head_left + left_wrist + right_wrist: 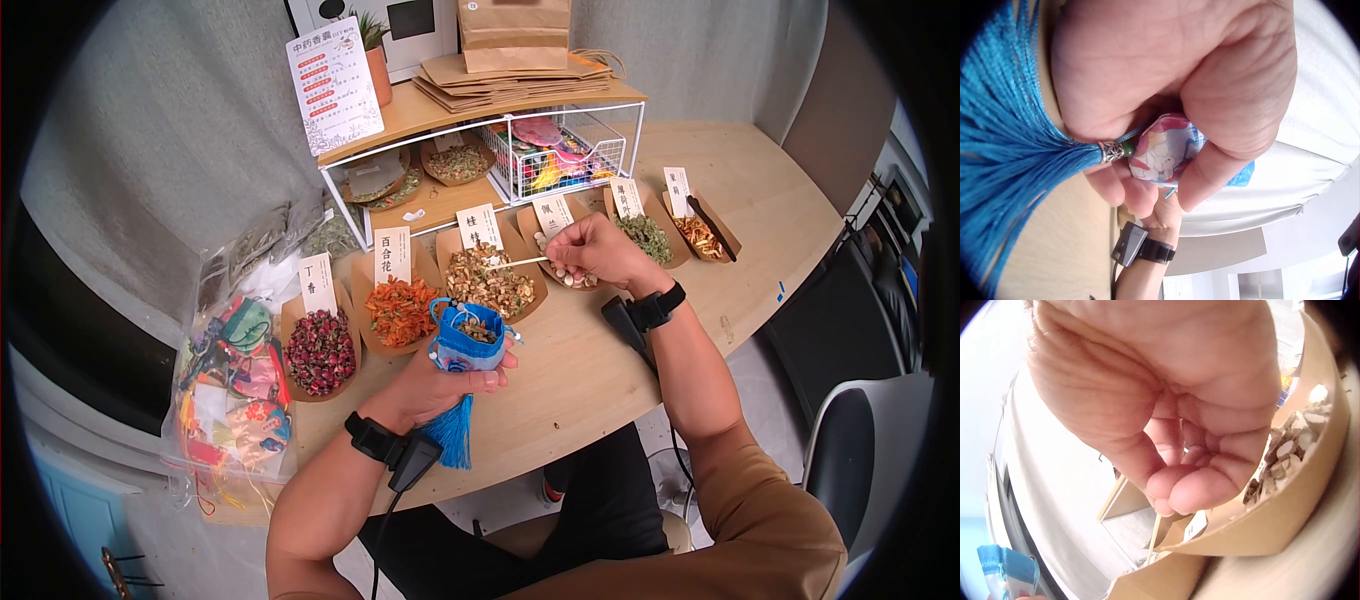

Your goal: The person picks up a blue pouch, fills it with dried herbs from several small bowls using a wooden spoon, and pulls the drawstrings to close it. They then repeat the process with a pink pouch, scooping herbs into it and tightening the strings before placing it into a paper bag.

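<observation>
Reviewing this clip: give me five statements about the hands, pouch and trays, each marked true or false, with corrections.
1. The left hand holds the blue pouch. True.
2. The right hand holds scissors. False: it pinches a thin pale stick.
3. The pouch's tassel is red. False: it is blue.
4. Dark red dried buds lie in the leftmost labelled tray. True.
5. The pouch is empty. False: dried pieces show in its opening.

Grey curtain (180, 110), pale wooden table (780, 195), white chair (902, 430)
</observation>
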Demonstrator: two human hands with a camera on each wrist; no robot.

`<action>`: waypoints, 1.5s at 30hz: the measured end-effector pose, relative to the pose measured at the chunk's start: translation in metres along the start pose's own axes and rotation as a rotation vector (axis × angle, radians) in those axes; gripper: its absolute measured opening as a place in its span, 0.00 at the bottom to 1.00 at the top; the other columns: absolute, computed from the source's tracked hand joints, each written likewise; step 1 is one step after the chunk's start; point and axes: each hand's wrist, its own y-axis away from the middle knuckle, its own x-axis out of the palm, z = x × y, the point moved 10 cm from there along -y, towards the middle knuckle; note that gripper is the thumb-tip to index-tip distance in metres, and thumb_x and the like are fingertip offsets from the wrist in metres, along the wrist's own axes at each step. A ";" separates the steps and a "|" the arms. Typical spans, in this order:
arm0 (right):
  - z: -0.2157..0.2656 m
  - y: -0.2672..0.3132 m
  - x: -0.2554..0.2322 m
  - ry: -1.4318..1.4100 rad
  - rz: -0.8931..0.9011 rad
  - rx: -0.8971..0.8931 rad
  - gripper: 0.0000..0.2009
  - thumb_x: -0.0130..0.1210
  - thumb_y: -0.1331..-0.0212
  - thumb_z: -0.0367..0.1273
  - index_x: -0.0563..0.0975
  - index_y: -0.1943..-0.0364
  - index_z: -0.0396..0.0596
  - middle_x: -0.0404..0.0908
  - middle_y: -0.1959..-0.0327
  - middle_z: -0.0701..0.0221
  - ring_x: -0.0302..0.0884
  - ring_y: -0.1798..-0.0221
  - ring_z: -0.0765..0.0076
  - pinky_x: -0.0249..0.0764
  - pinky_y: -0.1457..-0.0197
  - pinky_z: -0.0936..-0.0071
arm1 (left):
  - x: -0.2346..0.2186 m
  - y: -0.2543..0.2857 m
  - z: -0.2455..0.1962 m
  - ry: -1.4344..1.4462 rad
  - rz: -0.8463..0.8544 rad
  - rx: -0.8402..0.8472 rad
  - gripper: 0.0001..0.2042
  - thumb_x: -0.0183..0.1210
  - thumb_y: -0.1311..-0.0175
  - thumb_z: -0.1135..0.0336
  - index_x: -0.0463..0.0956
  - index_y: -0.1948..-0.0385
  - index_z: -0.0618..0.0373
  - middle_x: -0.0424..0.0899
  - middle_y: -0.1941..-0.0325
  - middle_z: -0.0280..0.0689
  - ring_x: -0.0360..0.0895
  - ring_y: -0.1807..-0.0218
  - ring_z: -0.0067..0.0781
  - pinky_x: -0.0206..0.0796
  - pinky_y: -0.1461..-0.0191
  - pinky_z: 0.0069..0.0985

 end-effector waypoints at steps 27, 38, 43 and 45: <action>0.042 0.024 0.011 -0.059 0.156 -0.193 0.05 0.61 0.41 0.27 0.82 0.67 0.39 0.80 0.77 0.76 0.70 0.77 0.86 0.68 0.74 0.86 | -0.001 0.000 0.001 0.021 -0.018 -0.025 0.24 0.65 0.47 0.77 0.71 0.46 0.57 0.80 0.52 0.37 0.78 0.51 0.26 0.73 0.47 0.26; 0.049 0.028 0.018 0.009 0.192 -0.260 0.05 0.63 0.43 0.26 0.83 0.66 0.39 0.78 0.79 0.78 0.67 0.77 0.88 0.63 0.75 0.86 | -0.001 0.000 0.001 -0.005 -0.003 -0.004 0.23 0.64 0.44 0.76 0.70 0.44 0.59 0.79 0.51 0.37 0.77 0.53 0.26 0.72 0.48 0.27; 0.056 0.031 0.019 0.064 0.175 -0.344 0.05 0.64 0.44 0.26 0.83 0.66 0.38 0.78 0.78 0.78 0.67 0.76 0.88 0.63 0.75 0.86 | 0.001 0.000 -0.001 -0.004 -0.003 0.001 0.23 0.63 0.44 0.76 0.70 0.44 0.59 0.79 0.51 0.37 0.77 0.53 0.26 0.72 0.48 0.27; 0.051 0.029 0.019 0.039 0.193 -0.293 0.05 0.64 0.44 0.26 0.83 0.66 0.38 0.79 0.77 0.78 0.68 0.75 0.87 0.64 0.74 0.86 | 0.001 0.000 -0.002 -0.006 -0.002 0.010 0.23 0.63 0.44 0.76 0.70 0.45 0.58 0.79 0.51 0.37 0.77 0.53 0.26 0.72 0.49 0.27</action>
